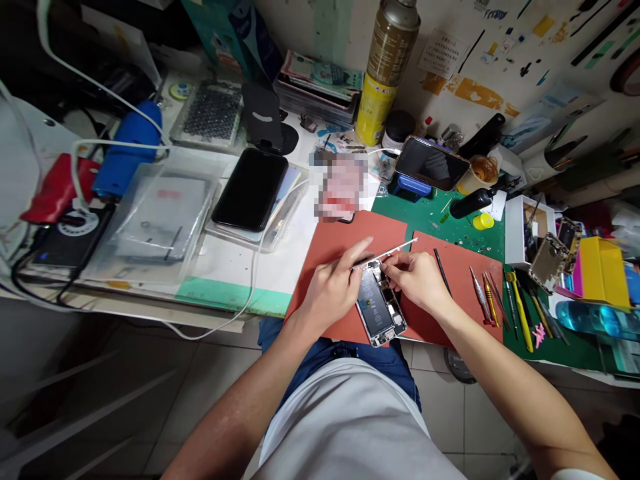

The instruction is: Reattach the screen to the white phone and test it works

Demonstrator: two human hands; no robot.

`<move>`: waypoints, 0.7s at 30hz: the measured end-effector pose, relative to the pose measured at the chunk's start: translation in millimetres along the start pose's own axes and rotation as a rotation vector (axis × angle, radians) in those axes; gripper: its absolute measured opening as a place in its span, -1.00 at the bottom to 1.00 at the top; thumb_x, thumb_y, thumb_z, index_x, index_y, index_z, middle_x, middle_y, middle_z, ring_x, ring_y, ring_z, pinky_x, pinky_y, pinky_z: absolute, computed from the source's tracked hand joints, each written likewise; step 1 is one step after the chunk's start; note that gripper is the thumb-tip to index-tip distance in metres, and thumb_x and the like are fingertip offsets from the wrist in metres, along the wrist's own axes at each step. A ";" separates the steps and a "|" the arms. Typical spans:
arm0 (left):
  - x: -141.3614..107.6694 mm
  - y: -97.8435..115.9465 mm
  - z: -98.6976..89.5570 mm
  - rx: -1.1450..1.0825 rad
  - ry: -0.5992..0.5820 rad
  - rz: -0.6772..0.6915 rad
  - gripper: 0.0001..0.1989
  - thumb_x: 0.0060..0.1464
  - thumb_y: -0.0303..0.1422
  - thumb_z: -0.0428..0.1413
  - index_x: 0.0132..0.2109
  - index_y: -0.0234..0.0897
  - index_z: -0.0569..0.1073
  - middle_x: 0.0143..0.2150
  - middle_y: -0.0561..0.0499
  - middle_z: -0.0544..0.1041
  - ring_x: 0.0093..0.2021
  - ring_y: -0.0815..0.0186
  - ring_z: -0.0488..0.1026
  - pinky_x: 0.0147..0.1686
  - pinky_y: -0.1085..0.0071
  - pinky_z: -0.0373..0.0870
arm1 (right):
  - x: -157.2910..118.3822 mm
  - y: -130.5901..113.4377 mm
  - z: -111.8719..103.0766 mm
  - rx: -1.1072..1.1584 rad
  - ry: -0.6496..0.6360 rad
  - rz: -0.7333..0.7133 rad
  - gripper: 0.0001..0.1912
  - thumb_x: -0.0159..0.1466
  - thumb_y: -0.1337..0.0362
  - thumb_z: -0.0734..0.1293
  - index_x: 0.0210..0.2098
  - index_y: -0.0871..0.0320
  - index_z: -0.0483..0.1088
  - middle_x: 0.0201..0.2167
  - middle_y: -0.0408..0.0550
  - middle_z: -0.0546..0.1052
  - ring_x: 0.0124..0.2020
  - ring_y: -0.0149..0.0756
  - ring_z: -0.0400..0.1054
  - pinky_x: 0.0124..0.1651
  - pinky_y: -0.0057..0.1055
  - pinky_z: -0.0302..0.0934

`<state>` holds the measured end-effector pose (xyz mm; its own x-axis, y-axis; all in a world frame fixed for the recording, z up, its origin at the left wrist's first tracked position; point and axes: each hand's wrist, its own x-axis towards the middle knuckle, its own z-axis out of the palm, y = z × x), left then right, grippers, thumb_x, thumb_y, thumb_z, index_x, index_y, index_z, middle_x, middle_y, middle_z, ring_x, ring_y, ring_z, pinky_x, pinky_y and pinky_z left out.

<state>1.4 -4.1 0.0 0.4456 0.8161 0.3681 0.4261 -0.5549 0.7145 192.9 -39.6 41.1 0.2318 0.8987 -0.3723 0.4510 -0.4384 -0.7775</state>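
Observation:
An opened smartphone (376, 308), its battery and inner parts bare, is tilted over the near edge of the red-brown mat (330, 253). Its display panel (395, 251) stands raised at the far end, seen almost edge-on. My left hand (331, 288) is closed round the phone's left side and steadies the panel with its fingers. At the phone's upper right corner, the thumb and fingers of my right hand (419, 277) are pinched together beneath the panel. What lies between those fingertips is too small to make out.
Screwdrivers (481, 297), tweezers and a yellow-handled tool (520, 310) lie to the right. A black phone (251, 189) rests on plastic cases at the left, with a white cable (255, 267) hanging over the table edge. Behind stand a spray can (385, 73) and a propped phone (433, 163).

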 end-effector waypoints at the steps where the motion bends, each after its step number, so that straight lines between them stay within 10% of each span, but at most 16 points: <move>1: 0.1 0.1 -0.1 0.000 -0.002 0.000 -0.57 0.41 -0.40 0.06 0.36 -0.16 0.32 -0.01 0.03 0.70 -0.40 0.41 0.64 -0.19 0.51 0.62 | 0.4 0.5 0.2 0.004 -0.002 0.004 -0.78 0.21 0.16 0.34 -0.46 0.14 0.53 -0.58 -0.09 0.55 -0.60 -0.30 0.42 -0.47 -0.42 0.27; 21: 0.2 -1.7 0.8 -0.003 0.017 0.038 -0.56 0.40 -0.43 0.06 0.37 -0.19 0.31 0.00 0.00 0.70 -0.30 0.37 0.68 -0.19 0.51 0.61 | -1.8 0.9 1.6 0.018 0.006 0.004 -0.79 0.23 0.19 0.34 -0.47 0.14 0.52 -0.59 -0.13 0.53 -0.58 -0.33 0.40 -0.45 -0.45 0.24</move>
<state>1.3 -3.1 -1.6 0.4475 0.7973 0.4051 0.4070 -0.5849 0.7016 191.5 -41.7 40.2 0.2387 0.8970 -0.3721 0.4348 -0.4414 -0.7849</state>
